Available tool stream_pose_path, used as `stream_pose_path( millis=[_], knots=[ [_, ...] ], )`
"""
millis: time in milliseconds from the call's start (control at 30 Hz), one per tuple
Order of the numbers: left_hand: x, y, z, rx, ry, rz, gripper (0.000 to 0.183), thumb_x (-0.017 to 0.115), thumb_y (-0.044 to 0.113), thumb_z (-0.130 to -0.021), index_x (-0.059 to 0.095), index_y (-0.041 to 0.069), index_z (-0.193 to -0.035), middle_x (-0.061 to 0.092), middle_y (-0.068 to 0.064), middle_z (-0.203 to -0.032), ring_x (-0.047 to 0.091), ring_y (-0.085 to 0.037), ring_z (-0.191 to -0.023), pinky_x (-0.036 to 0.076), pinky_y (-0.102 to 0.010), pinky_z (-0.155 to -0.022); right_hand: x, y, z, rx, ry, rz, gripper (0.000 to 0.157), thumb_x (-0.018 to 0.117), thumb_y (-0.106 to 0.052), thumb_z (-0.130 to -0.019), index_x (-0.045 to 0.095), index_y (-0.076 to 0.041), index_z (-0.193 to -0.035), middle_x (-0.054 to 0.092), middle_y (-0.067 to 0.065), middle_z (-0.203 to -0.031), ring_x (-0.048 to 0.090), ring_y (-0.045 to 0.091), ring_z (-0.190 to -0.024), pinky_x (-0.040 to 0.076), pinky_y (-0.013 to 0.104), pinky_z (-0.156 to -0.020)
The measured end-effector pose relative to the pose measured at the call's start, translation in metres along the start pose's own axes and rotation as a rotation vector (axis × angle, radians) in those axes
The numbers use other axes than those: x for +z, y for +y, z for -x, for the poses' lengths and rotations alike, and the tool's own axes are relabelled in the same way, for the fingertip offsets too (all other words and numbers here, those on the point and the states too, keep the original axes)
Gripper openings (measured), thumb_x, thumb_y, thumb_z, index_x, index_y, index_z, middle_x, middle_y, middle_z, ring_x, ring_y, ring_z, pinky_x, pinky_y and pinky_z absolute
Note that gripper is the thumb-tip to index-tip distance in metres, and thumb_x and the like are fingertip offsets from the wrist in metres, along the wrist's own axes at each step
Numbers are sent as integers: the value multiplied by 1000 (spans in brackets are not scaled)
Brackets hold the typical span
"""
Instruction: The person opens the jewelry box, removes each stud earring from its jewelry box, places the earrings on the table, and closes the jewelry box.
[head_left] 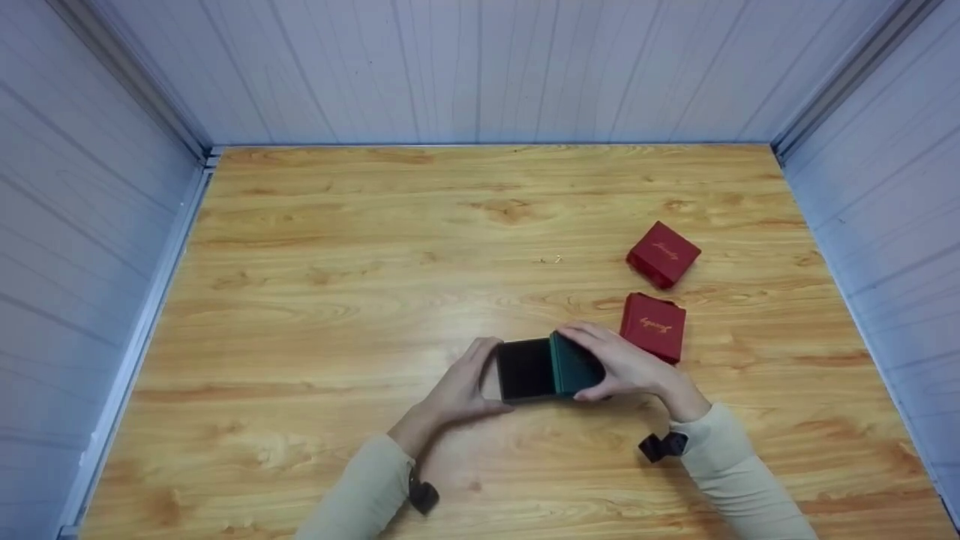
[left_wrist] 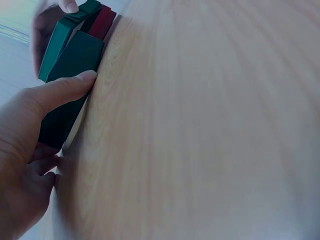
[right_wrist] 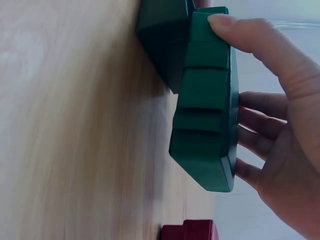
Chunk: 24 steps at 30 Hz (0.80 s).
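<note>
A dark green box has a base with a black inside (head_left: 525, 369) and a green lid (head_left: 576, 365) tilted up at its right end. My left hand (head_left: 463, 384) grips the base by its left end, thumb on the near side and fingers on the far side. My right hand (head_left: 619, 365) holds the lid between thumb and fingers. The right wrist view shows the stepped edge of the lid (right_wrist: 202, 90) beside the base (right_wrist: 162, 30). I cannot tell whether lid and base are joined.
Two red boxes with gold lettering lie to the right, a farther box (head_left: 666, 253) and a nearer box (head_left: 654, 326) close to my right hand. Tiny gold-coloured pieces (head_left: 559, 259) lie beyond the green box. White panel walls (head_left: 480, 75) border the wooden table (head_left: 337, 225).
</note>
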<state>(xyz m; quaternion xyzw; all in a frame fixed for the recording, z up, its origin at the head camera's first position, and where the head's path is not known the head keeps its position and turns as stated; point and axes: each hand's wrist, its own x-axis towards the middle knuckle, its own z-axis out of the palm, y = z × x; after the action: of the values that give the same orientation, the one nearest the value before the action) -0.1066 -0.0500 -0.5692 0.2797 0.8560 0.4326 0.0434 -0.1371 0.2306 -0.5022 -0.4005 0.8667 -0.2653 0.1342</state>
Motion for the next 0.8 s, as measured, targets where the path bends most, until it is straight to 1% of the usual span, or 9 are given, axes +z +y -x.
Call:
stream_pose_path(
  millis=[133,367,500,633,800],
  knots=[
    [0,0,0,1,-1,12,90,80,34,-59,32,6,-130,39,-2,-124,42,-16,-110,36,-33,-94,1,-3,-2,-12,-4,-5,90,75,-37,-66,30,-4,-136,34,12,-133,32,25,-120,30,44,-97],
    [0,0,0,25,0,38,88,80,32,-60,32,8,-130,40,-2,-123,43,-15,-107,37,-33,-92,3,-8,-6,-32,4,-13,90,74,-40,-67,30,-5,-136,35,12,-132,34,25,-118,32,43,-95],
    [1,-1,0,34,10,31,87,80,33,-60,33,9,-129,40,-2,-122,43,-14,-107,36,-32,-93,6,-9,-10,-37,-7,-15,89,74,-40,-67,29,-6,-137,35,12,-133,34,24,-119,31,42,-96],
    [1,-2,0,35,17,22,88,80,33,-59,33,7,-128,40,-2,-122,42,-14,-107,36,-31,-93,7,-12,-14,-40,-20,-26,90,74,-38,-67,29,-5,-137,34,13,-133,34,25,-119,32,42,-96],
    [2,-3,0,32,20,19,88,80,33,-58,33,6,-128,40,-2,-121,43,-14,-105,37,-31,-91,9,-15,-19,-59,-16,-38,90,75,-36,-66,30,-4,-136,34,14,-133,35,25,-118,33,42,-95]
  ],
)
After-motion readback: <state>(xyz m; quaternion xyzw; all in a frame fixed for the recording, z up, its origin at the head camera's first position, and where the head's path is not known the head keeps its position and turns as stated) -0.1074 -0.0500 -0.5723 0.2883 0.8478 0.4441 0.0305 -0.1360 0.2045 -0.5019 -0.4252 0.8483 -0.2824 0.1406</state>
